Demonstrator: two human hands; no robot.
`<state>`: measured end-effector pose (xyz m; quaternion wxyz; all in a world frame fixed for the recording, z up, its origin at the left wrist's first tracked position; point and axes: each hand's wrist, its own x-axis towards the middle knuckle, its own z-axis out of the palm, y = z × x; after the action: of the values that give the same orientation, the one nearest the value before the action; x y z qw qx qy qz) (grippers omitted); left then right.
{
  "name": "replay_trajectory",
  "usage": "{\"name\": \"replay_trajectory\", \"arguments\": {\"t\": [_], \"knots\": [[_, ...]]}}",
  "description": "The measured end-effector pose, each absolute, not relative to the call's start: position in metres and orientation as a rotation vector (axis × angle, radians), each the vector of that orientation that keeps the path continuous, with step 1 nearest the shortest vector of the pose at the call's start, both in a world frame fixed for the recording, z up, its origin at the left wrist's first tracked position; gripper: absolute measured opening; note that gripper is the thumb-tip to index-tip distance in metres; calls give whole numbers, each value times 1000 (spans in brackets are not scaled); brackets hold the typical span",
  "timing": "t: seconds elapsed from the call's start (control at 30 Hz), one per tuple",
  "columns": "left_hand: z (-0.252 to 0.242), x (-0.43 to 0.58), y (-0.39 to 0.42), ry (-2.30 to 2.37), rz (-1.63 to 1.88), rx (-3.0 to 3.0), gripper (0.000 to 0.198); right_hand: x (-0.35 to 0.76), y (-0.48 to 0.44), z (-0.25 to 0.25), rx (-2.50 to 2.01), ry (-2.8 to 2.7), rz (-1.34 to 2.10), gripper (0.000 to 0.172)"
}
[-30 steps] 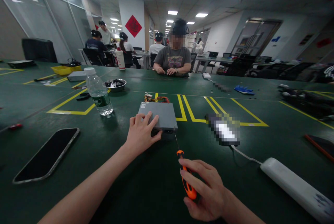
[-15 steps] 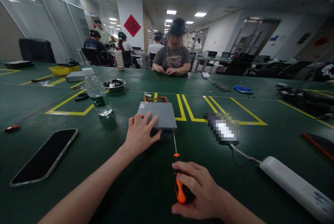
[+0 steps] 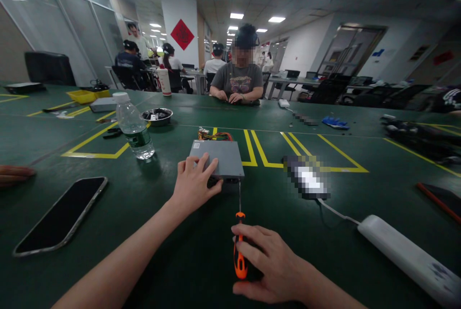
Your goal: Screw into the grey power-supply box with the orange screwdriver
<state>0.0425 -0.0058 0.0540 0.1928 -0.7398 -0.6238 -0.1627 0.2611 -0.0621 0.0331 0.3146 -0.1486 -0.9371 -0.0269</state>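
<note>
A grey metal computer power supply lies flat on the green table, its bundle of coloured wires coming out at the far side. My left hand grips it, fingers spread over the top and thumb at the near face. In my right hand is an orange and black screwdriver, held between fingertips and thumb. Its shaft points away from me, and the tip meets the near face close to the right corner. The tip itself is too small to make out.
A water bottle and a metal bowl stand beyond my left hand; a phone lies at left. Another person's hand rests at the left edge. A white power strip and lit, blurred-out device are at right.
The screwdriver's handle has turned and shifted slightly left, with my right fingers moving along. Another person's hand has come in at the left edge. My left hand stays put.
</note>
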Motion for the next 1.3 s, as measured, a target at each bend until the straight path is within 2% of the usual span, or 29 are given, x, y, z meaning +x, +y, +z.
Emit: {"name": "replay_trajectory", "arguments": {"t": [0.33, 0.5, 0.77, 0.93, 1.2, 1.3], "knots": [[55, 42, -6, -1757, -465, -2088, 49, 261, -63, 30, -299, -2370, -200, 22], [55, 42, -6, -1747, -449, -2085, 49, 259, -63, 36, -339, -2432, -122, 33], [55, 43, -6, -1765, -452, -2092, 48, 261, -64, 35, -301, -2390, -154, 26], [54, 42, -6, -1763, -448, -2087, 49, 262, -65, 36, -364, -2413, -97, 32], [54, 42, -6, -1751, -429, -2080, 49, 260, -65, 35, -328, -2371, -156, 18], [55, 42, -6, -1744, -422, -2078, 49, 260, -67, 36, -387, -2347, -94, 23]]}}
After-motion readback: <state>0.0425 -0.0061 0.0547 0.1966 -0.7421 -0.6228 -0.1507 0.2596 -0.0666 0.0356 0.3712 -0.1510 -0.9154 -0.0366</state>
